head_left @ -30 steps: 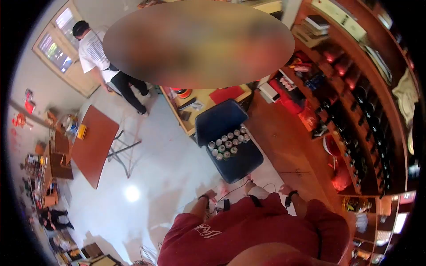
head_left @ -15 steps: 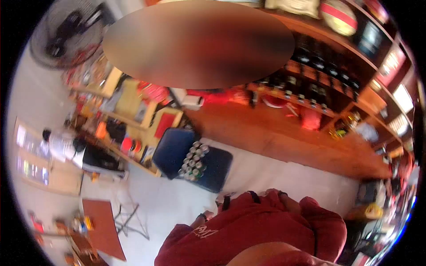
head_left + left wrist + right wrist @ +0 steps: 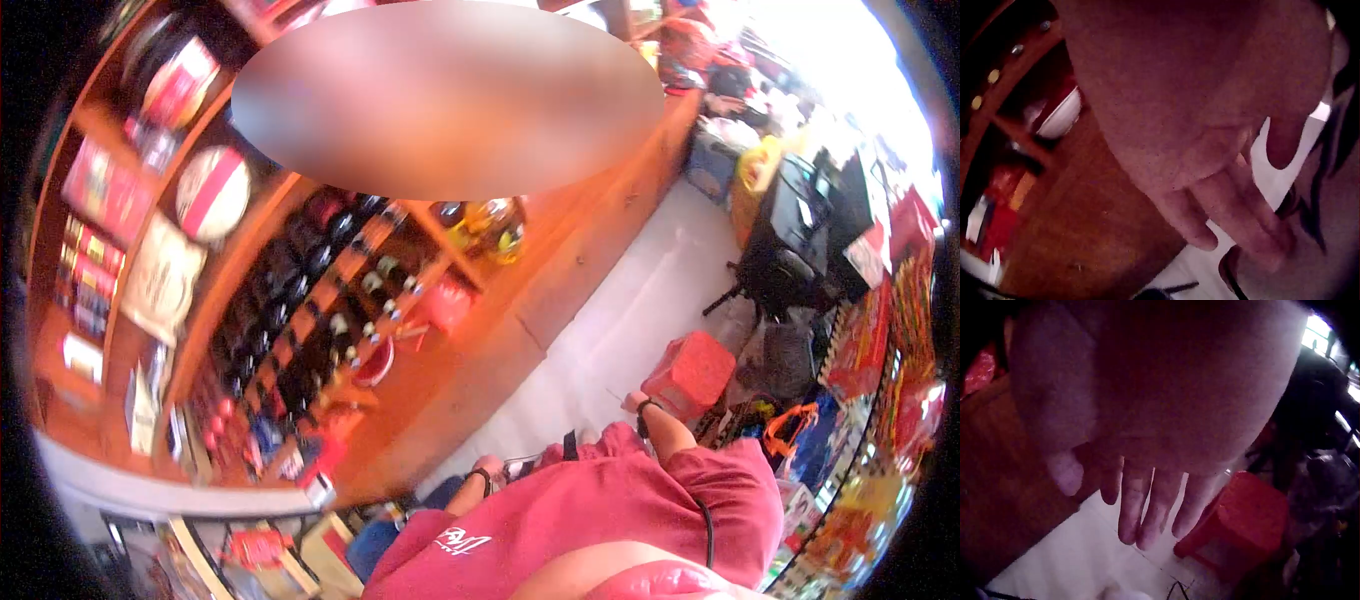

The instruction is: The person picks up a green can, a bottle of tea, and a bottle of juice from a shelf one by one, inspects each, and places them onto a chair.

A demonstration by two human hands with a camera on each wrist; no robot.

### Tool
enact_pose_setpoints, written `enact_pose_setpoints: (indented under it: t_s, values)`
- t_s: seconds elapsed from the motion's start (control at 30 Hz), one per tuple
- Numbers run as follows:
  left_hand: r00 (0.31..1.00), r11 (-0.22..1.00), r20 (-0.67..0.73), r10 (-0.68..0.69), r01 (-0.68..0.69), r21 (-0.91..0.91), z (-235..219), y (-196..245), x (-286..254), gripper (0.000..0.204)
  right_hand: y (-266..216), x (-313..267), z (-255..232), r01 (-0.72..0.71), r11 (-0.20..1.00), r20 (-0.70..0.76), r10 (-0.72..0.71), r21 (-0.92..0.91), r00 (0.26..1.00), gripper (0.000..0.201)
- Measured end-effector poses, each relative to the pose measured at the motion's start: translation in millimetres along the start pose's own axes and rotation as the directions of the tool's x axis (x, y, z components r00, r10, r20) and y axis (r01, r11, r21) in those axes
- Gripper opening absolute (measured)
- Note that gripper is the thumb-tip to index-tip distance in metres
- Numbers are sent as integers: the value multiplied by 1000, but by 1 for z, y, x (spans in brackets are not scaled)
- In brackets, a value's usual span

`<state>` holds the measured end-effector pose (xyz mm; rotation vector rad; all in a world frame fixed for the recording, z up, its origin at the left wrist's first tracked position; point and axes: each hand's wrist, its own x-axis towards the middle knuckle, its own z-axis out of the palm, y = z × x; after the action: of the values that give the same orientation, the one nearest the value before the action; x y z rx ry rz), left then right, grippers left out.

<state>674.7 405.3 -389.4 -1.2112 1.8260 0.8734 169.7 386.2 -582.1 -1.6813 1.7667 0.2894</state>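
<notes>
My left hand (image 3: 488, 466) hangs low beside the body, near the wooden cabinet front (image 3: 470, 390). In the left wrist view its fingers (image 3: 1235, 219) droop loosely and hold nothing. On the other side, my right hand (image 3: 634, 401) hangs down close to a red plastic stool (image 3: 690, 375). The right wrist view has its fingers (image 3: 1154, 506) pointing down, nearly straight, with nothing in them. There the stool's seat (image 3: 1254, 503) shows just beyond the fingertips.
Dark bottles (image 3: 345, 335) line the wooden shelves on the left, with a round cream and red box (image 3: 213, 193) higher up. A black office chair (image 3: 785, 275) and packed goods (image 3: 870, 400) crowd the right. Pale floor (image 3: 620, 280) runs between.
My head and body have turned right. The blue chair with cans, the folding table and the other person have left view; the red stool has come in beside my right hand.
</notes>
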Motion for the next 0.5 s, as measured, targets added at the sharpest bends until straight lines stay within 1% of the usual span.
enact_pose_setpoints:
  t_s: [0.03,0.07,0.1,0.13,0.17,0.2,0.27,0.3,0.33,0.4,0.43,0.47,0.5]
  values:
    - [996,973,31,81,-86,214,-37,14,6,30,14,-22,-2,-41,999,39,40,34,998,39]
    - [975,901,43,218,-218,376,-51,8,46,32,24,-40,-2,-65,996,69,60,66,996,39]
    - [998,997,41,56,-59,59,-81,20,55,34,34,-59,0,-86,991,94,77,101,993,38]
    - [990,957,92,-105,126,-261,-119,41,59,36,42,-76,4,-99,986,114,84,134,990,38]
    - [998,992,61,-21,29,-126,-144,52,81,37,47,-92,10,-112,980,130,91,162,987,38]
    - [996,998,51,67,-67,6,-159,64,100,38,50,-105,16,-119,975,144,92,190,985,38]
    - [975,960,1,221,-218,178,-198,105,122,38,51,-121,24,-131,961,163,92,245,982,37]
    - [950,945,-7,313,-311,101,-219,132,128,40,51,-125,24,-138,954,167,96,266,981,37]
    - [918,918,-15,396,-396,14,-225,153,130,43,51,-128,25,-139,947,169,92,290,981,36]
    - [800,800,50,598,-599,24,-236,187,159,48,53,-127,20,-149,936,179,95,317,979,36]
    - [750,768,186,634,-640,-37,-245,200,176,48,52,-121,17,-148,931,182,90,334,979,36]
    - [796,802,247,552,-589,105,-263,221,169,43,53,-118,7,-149,931,185,90,334,979,35]
    - [805,813,250,538,-574,99,-283,228,182,42,56,-112,-1,-150,929,186,91,338,978,35]
